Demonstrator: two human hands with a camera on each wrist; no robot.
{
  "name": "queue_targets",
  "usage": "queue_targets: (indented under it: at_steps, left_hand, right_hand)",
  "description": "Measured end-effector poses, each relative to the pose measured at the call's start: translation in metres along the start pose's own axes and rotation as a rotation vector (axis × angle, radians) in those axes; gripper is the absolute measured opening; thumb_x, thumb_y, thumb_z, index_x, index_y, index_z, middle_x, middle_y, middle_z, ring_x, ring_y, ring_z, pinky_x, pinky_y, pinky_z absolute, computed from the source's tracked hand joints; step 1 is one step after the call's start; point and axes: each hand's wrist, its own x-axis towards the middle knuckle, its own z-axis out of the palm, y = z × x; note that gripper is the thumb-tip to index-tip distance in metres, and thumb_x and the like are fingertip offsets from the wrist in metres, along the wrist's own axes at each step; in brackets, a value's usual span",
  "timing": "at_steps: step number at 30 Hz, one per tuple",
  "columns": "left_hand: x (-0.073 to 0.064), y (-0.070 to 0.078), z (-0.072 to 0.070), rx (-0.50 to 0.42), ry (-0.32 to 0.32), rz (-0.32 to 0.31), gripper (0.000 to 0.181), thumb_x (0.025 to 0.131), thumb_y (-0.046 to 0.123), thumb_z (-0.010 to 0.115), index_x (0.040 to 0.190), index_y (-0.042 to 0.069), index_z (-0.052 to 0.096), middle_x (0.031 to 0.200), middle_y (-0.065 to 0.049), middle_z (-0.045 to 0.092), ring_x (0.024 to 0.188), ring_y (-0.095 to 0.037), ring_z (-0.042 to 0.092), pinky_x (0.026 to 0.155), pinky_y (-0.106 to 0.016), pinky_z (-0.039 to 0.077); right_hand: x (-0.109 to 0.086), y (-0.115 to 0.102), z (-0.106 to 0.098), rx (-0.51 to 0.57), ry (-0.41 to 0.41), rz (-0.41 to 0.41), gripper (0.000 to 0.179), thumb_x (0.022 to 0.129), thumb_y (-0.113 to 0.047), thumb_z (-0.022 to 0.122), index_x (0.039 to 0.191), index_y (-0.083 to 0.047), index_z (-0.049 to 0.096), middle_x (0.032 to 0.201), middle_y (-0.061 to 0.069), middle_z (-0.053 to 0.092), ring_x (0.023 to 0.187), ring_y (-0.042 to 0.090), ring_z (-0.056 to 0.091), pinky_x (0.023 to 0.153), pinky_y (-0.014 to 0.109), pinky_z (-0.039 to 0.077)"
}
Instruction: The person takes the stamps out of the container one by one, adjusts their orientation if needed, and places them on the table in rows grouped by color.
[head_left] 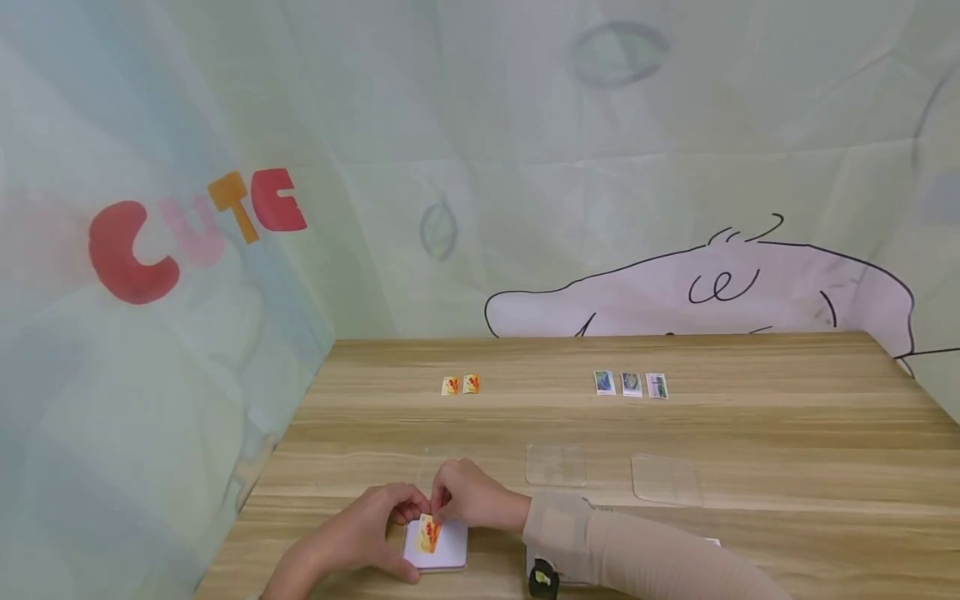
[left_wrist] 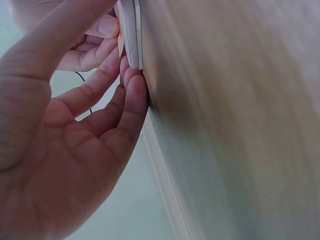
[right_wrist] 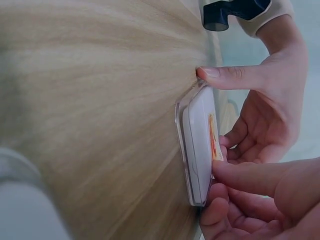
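A flat white case (head_left: 452, 546) with a clear plastic base lies at the table's front. On its white face is a small orange-and-yellow picture card (head_left: 427, 534), slightly tilted. My left hand (head_left: 363, 529) holds the case, thumb at its near left corner and fingers at the far edge. From the far side my right hand (head_left: 472, 496) pinches the card's upper end. In the right wrist view, the right thumb (right_wrist: 245, 175) presses at the end of the card (right_wrist: 212, 137). The left wrist view shows the case (left_wrist: 131, 35) edge-on above the left fingertips (left_wrist: 136, 92).
Two similar orange cards (head_left: 471, 383) lie at the back left, three bluish picture cards (head_left: 631, 384) farther right. Clear plastic squares lie mid-table, one in the middle (head_left: 555, 464) and one to the right (head_left: 666, 479). The right sleeve (head_left: 660, 542) covers part of another case.
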Motion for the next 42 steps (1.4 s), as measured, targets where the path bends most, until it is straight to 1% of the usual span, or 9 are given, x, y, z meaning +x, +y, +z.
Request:
queue_targets:
  at_steps: [9, 14, 19, 23, 26, 28, 33, 37, 42]
  left_hand:
    - [0.000, 0.000, 0.000, -0.001, 0.000, -0.001, 0.061, 0.066, 0.027, 0.095, 0.113, 0.006, 0.062, 0.104, 0.001, 0.060, 0.092, -0.009, 0.055, 0.084, -0.027, 0.051]
    - [0.000, -0.001, 0.000, 0.006, 0.004, 0.004, 0.062, 0.065, 0.027, 0.095, 0.113, 0.005, 0.062, 0.102, 0.002, 0.059, 0.091, -0.009, 0.055, 0.083, -0.026, 0.050]
    - [0.000, -0.001, 0.001, -0.005, -0.003, -0.011, 0.061, 0.065, 0.026, 0.095, 0.113, 0.006, 0.062, 0.102, 0.003, 0.059, 0.092, -0.009, 0.055, 0.084, -0.025, 0.050]
    - [-0.001, -0.003, 0.001, -0.004, 0.002, 0.021, 0.062, 0.064, 0.025, 0.095, 0.112, 0.005, 0.062, 0.101, 0.003, 0.059, 0.092, -0.008, 0.055, 0.084, -0.027, 0.051]
    - [-0.001, -0.004, 0.001, 0.006, 0.007, 0.035, 0.062, 0.064, 0.026, 0.095, 0.111, 0.004, 0.061, 0.101, 0.004, 0.060, 0.092, -0.008, 0.056, 0.083, -0.027, 0.051]
    - [-0.001, -0.004, 0.000, 0.013, 0.008, 0.021, 0.062, 0.064, 0.027, 0.095, 0.112, 0.004, 0.061, 0.101, 0.004, 0.060, 0.092, -0.007, 0.056, 0.083, -0.027, 0.051]
    - [0.000, -0.003, 0.001, 0.023, 0.006, -0.008, 0.063, 0.064, 0.028, 0.095, 0.112, 0.005, 0.061, 0.100, 0.004, 0.059, 0.091, -0.008, 0.056, 0.083, -0.027, 0.051]
    - [0.000, -0.002, 0.001, 0.020, 0.009, 0.001, 0.063, 0.064, 0.026, 0.095, 0.112, 0.003, 0.062, 0.099, 0.003, 0.059, 0.091, -0.009, 0.055, 0.082, -0.027, 0.051]
    - [-0.001, -0.001, 0.001, 0.016, 0.015, 0.003, 0.063, 0.063, 0.025, 0.096, 0.112, 0.003, 0.062, 0.100, 0.003, 0.060, 0.091, -0.008, 0.055, 0.082, -0.027, 0.051]
  right_hand:
    - [0.000, 0.000, 0.000, -0.002, 0.004, -0.003, 0.015, 0.079, 0.007, 0.077, 0.069, -0.002, 0.071, 0.064, -0.005, 0.061, 0.059, 0.001, 0.049, 0.055, 0.014, 0.044]
    - [0.001, 0.002, -0.001, 0.004, -0.009, -0.006, 0.015, 0.078, 0.009, 0.076, 0.069, -0.002, 0.071, 0.063, -0.005, 0.061, 0.057, 0.001, 0.049, 0.053, 0.014, 0.043]
    - [0.001, 0.004, -0.003, 0.089, -0.024, 0.032, 0.017, 0.079, 0.011, 0.072, 0.067, 0.000, 0.069, 0.055, -0.006, 0.055, 0.048, 0.002, 0.046, 0.045, 0.014, 0.038]
    - [0.001, 0.004, -0.006, 0.175, -0.022, 0.060, 0.019, 0.080, 0.014, 0.069, 0.066, 0.001, 0.067, 0.050, -0.004, 0.053, 0.041, 0.004, 0.045, 0.040, 0.014, 0.037]
    - [0.001, 0.005, -0.008, 0.230, -0.024, 0.080, 0.019, 0.081, 0.015, 0.069, 0.066, 0.002, 0.066, 0.052, -0.001, 0.055, 0.042, 0.007, 0.047, 0.040, 0.015, 0.039]
    - [0.001, 0.004, -0.010, 0.248, -0.030, 0.091, 0.019, 0.082, 0.014, 0.070, 0.067, 0.002, 0.066, 0.053, 0.000, 0.056, 0.044, 0.009, 0.048, 0.041, 0.016, 0.040]
    - [0.002, 0.003, -0.013, 0.253, -0.046, 0.090, 0.017, 0.083, 0.012, 0.070, 0.070, 0.003, 0.067, 0.054, 0.003, 0.058, 0.045, 0.010, 0.050, 0.043, 0.020, 0.045]
    - [0.003, 0.003, -0.015, 0.269, -0.058, 0.088, 0.016, 0.084, 0.013, 0.070, 0.071, 0.005, 0.067, 0.054, 0.004, 0.058, 0.046, 0.010, 0.051, 0.045, 0.023, 0.048]
    - [0.003, 0.006, -0.016, 0.312, -0.069, 0.086, 0.014, 0.084, 0.016, 0.069, 0.073, 0.007, 0.067, 0.057, 0.006, 0.061, 0.048, 0.010, 0.053, 0.046, 0.021, 0.048]
